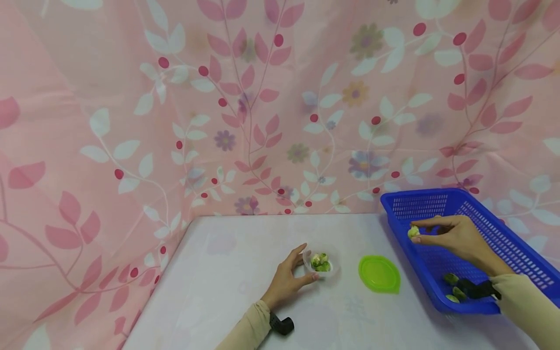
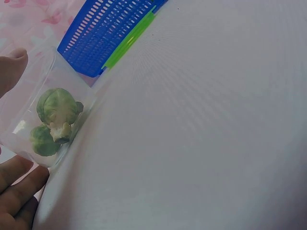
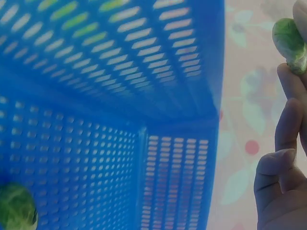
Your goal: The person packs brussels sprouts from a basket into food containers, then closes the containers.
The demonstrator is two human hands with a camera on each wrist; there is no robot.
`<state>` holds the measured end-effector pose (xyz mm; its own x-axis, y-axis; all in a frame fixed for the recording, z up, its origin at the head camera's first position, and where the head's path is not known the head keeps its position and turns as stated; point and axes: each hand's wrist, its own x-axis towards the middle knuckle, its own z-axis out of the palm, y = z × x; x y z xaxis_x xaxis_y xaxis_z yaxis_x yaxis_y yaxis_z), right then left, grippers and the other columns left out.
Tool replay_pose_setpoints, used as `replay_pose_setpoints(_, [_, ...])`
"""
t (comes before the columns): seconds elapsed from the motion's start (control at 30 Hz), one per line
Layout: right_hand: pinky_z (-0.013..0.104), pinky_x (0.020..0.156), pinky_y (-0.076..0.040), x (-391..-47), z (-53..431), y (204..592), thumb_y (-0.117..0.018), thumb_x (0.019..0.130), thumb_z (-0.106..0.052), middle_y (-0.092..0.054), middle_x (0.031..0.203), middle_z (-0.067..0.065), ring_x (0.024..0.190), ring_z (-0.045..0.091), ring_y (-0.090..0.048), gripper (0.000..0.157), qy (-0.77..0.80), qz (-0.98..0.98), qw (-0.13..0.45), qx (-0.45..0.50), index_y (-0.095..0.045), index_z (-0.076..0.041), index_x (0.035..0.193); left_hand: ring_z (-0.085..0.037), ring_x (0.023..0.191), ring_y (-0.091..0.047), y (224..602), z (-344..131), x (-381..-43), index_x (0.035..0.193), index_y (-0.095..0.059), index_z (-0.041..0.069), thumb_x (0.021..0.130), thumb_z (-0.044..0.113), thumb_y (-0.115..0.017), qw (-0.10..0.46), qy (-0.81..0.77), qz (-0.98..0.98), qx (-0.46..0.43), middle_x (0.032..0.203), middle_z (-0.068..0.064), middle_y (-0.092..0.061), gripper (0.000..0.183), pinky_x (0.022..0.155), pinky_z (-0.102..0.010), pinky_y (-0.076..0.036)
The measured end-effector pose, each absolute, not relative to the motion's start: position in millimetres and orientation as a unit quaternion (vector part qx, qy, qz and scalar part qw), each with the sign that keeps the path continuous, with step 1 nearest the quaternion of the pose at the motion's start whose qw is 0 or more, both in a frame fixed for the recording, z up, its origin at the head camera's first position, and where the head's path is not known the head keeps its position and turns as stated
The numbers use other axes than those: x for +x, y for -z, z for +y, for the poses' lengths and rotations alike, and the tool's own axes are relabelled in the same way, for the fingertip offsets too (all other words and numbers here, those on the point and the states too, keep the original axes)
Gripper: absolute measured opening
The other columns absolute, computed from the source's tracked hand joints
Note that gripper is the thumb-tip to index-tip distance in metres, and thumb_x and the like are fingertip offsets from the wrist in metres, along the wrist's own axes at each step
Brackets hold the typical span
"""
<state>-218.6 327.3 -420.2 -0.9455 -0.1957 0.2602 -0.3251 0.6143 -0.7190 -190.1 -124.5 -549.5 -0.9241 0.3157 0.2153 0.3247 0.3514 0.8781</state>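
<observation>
My left hand (image 1: 286, 278) holds a small clear plastic container (image 1: 336, 266) on the table, thumb on one side and fingers on the other. Several Brussels sprouts (image 2: 56, 108) lie inside it, visible through its wall in the left wrist view. Over the left side of a blue basket (image 1: 417, 272), my right hand (image 1: 461, 240) pinches one Brussels sprout (image 1: 413, 232) between thumb and fingers. The same sprout (image 3: 289, 42) shows at the right edge of the right wrist view. More sprouts (image 1: 459, 293) lie on the basket floor near its front, partly behind the right wrist.
A bright green lid (image 1: 379, 273) lies flat on the white table (image 1: 210, 291), between the container and the basket. The perforated basket takes up the table's right side. A pink floral curtain (image 1: 271, 121) hangs behind the table and along its left.
</observation>
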Motion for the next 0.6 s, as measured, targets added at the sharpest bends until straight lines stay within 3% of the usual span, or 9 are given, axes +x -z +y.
replay_pose_setpoints(0.13, [0.025,0.060,-0.048,-216,316,414,-0.093,0.084,-0.022,-0.077,0.096,-0.004,0.075,0.016,-0.059,0.035,-0.412,-0.894,0.090,0.154,-0.084,-0.013,0.116,-0.023,0.141,-0.060,548,-125,-190,0.166,-0.035,0.016,0.092,0.038,-0.085,0.002,0.536,-0.821,-0.194,0.151,-0.008,-0.064,0.091,0.121,-0.053,-0.042])
replay_pose_setpoints(0.33, [0.027,0.065,-0.037,-214,297,411,-0.092,0.085,-0.016,-0.069,0.084,-0.004,0.079,0.016,-0.050,0.031,-0.436,-0.877,0.093,0.180,-0.084,-0.012,0.115,-0.025,0.140,-0.060,548,-125,-189,0.166,-0.035,0.016,0.093,0.038,-0.084,0.005,0.535,-0.821,-0.197,0.152,-0.010,-0.063,0.091,0.120,-0.053,-0.043])
replay_pose_setpoints(0.6, [0.034,0.063,-0.035,-216,281,405,-0.090,0.085,-0.011,-0.072,0.093,-0.003,0.077,0.018,-0.047,0.030,-0.465,-0.855,0.082,0.215,-0.084,-0.009,0.115,-0.025,0.140,-0.061,547,-125,-189,0.166,-0.035,0.016,0.093,0.038,-0.084,0.004,0.534,-0.822,-0.199,0.152,-0.010,-0.062,0.091,0.120,-0.052,-0.043])
